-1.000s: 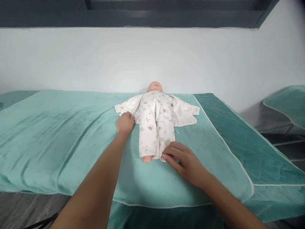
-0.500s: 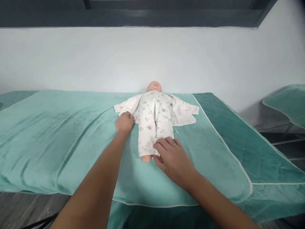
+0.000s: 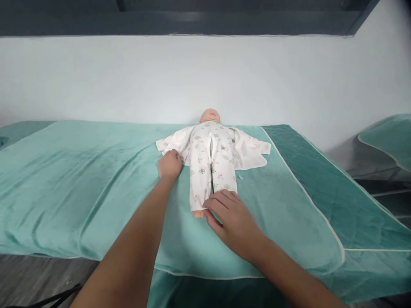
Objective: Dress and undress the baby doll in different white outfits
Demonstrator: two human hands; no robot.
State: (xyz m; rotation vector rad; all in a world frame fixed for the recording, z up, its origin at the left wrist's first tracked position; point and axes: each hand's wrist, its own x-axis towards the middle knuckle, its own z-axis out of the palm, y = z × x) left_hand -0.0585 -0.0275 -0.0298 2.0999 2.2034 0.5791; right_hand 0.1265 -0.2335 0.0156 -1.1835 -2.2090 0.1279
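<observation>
A baby doll (image 3: 210, 115) lies on its back, its head toward the wall. White printed baby trousers (image 3: 201, 171) cover its front from the chest to the ankles, and one foot shows below a cuff. A white baby shirt (image 3: 252, 152) is spread beneath, sleeves out to both sides. My left hand (image 3: 170, 164) is closed beside the shirt's left lower edge; its fingertips are hidden. At the trouser bottoms, my right hand (image 3: 233, 220) pinches the inner edge of the left-side cuff between thumb and fingers. This hand covers the other cuff and foot.
A light green blanket (image 3: 96, 171) with soft folds lies under the doll on a bed. Darker green quilted bedding (image 3: 346, 201) shows on the right. Behind is a white wall (image 3: 128, 81), with a dark overhead frame (image 3: 205, 19) above it.
My right hand has shifted slightly left and down, its fingers now at the left-side cuff's edge. My left hand stays by the shirt. The whole view has moved a little.
</observation>
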